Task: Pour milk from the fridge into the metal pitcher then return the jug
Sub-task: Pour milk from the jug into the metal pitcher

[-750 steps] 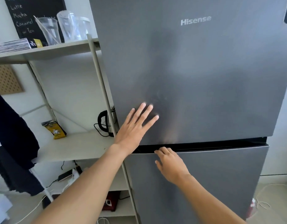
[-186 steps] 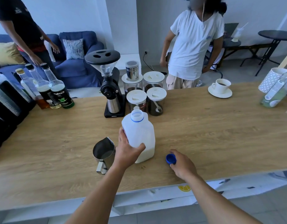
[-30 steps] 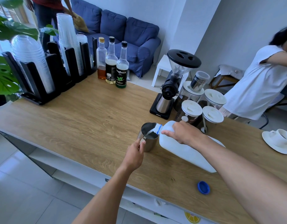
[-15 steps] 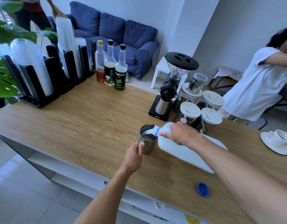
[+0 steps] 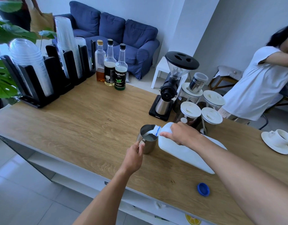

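I was in the middle of the pour: my right hand (image 5: 180, 133) was wrapped around the neck end of the white translucent plastic milk jug (image 5: 185, 150), which lay tipped well over with its open mouth at the rim of the small round stainless-steel pitcher (image 5: 147, 138), and a thin white stream ran from the blue-ringed spout into it. My left hand (image 5: 134, 157) was closed on the pitcher's handle on its near side, steadying it where it stood on the light wooden bench (image 5: 84, 120). White milk showed inside the pitcher, though from that angle I could not tell how full it was. The round blue plastic cap (image 5: 203, 189) lay well apart from both, near the front edge of the bench to my right. Behind the pitcher stood the black coffee grinder with its clear hopper (image 5: 171, 85) and a cluster of white-lidded glass jars (image 5: 200, 111) — near enough to the jug's shoulder that I judged the return swing needed care. The next move, as I saw it, called for rolling the jug back upright gently so the stream cut off without dribbling down the neck, setting it down, then freeing a hand to fetch the cap and screw it on — the fridge came only after that.
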